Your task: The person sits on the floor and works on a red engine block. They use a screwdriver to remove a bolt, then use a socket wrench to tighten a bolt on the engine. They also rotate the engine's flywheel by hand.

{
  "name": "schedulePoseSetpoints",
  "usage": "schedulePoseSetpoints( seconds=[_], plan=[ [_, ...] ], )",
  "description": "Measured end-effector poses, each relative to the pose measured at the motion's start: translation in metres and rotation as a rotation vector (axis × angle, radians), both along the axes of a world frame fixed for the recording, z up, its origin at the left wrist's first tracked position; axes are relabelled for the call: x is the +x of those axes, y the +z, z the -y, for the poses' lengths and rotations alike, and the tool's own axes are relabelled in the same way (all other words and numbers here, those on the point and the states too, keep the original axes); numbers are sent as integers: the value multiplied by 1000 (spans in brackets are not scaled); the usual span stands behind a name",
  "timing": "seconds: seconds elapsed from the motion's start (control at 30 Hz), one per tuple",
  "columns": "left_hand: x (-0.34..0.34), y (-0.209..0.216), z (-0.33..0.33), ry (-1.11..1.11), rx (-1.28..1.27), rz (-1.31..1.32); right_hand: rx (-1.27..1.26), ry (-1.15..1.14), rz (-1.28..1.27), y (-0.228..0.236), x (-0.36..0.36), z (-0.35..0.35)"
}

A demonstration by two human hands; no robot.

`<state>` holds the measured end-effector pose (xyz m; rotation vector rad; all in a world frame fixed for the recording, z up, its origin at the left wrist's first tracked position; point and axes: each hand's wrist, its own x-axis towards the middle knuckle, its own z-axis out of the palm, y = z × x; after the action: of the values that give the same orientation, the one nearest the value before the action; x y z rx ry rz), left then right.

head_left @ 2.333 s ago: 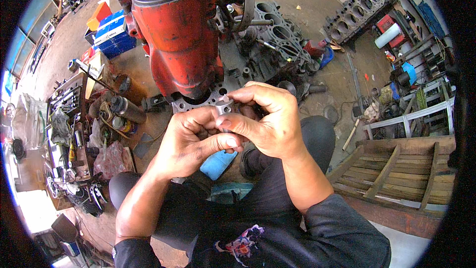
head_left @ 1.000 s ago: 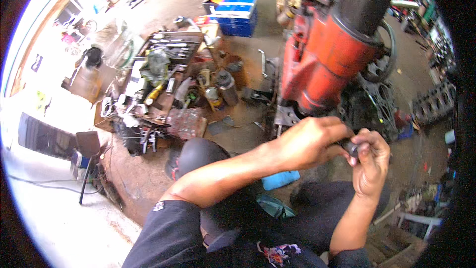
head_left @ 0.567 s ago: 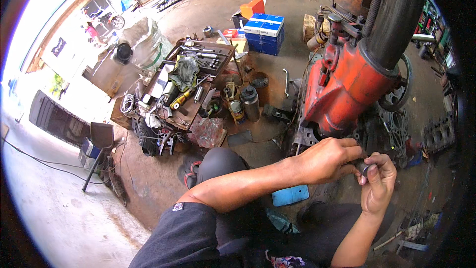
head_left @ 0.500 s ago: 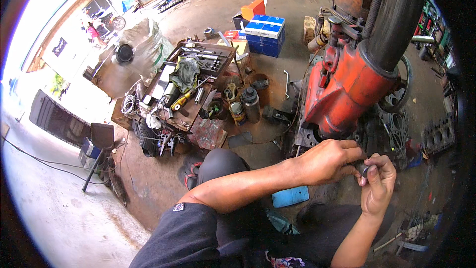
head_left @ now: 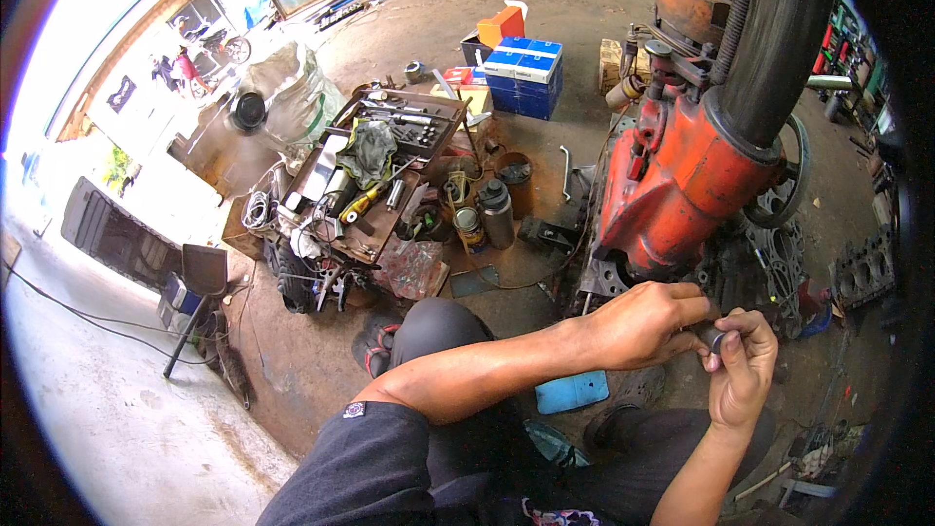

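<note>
Swung leftward since the earliest frame, the view now sets the left hand [head_left: 648, 323] and right hand [head_left: 742, 362] toward its right edge; the round part [head_left: 718, 340] stays between them, so handling apparently continues. Both hands curl nearly closed, fingertips pinching it before the red machine [head_left: 682, 197].

In the upper middle of the frame, a blue-and-white cardboard box [head_left: 524, 86], with a bright orange box [head_left: 501, 26] just beyond. Left of centre, a brown tabletop [head_left: 385, 229] crowded with metal tools, a crumpled grey-green cloth [head_left: 368, 153] and a yellow-and-black tool [head_left: 363, 205]. Near the middle, a grey metal bottle [head_left: 497, 217], upright beside a round, yellow-labelled tin [head_left: 469, 230]. At the left, a dark-handled brown dustpan [head_left: 205, 271]; upper left, a translucent white plastic sack [head_left: 304, 102] and, farther off, a motorcycle [head_left: 216, 41].
</note>
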<state>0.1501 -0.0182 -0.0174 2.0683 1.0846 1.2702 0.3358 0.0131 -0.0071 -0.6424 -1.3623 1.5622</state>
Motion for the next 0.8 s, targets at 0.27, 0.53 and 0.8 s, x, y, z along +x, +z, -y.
schedulePoseSetpoints(
  seconds=[0.27, 0.53, 0.8],
  plan=[
    [2, -3, -1, -16, 18, 16, -22, -6, -19, -1, 0, 1],
    [3, -6, -1, -18, 15, 12, -17, 3, -17, -1, 2, 1],
    [3, -8, -1, -19, 19, 22, -31, -11, -11, -2, 2, 0]
  ],
)
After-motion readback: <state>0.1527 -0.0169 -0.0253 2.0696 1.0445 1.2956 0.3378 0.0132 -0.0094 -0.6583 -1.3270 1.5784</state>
